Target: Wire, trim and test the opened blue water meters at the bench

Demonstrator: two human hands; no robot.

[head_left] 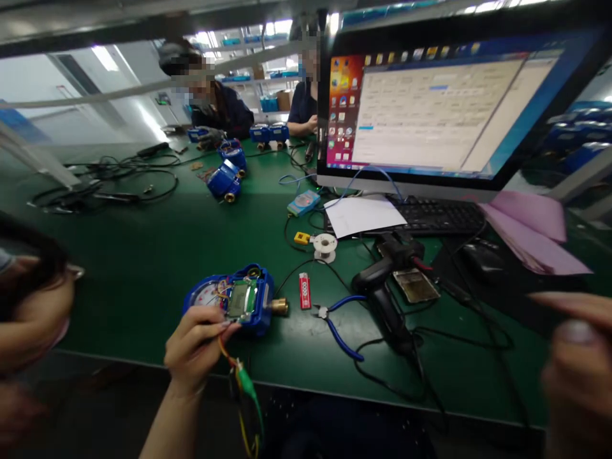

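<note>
A blue water meter lies on the green bench with its housing uncovered, so its circuit board, small display and coiled wires show. My left hand is at its near edge, fingers closed in a pinch on thin orange and yellow wires. The tip of these wires at the board is hidden by my fingers. Below hangs a green alligator clip on its lead. At the right edge my right hand is raised, blurred and partly cut off, with its index finger stretched out and nothing visible in it.
Diagonal cutters, a red box, a solder spool and a barcode scanner lie to the right. Behind are a keyboard and monitor. A person's arm is at left; two people sit opposite.
</note>
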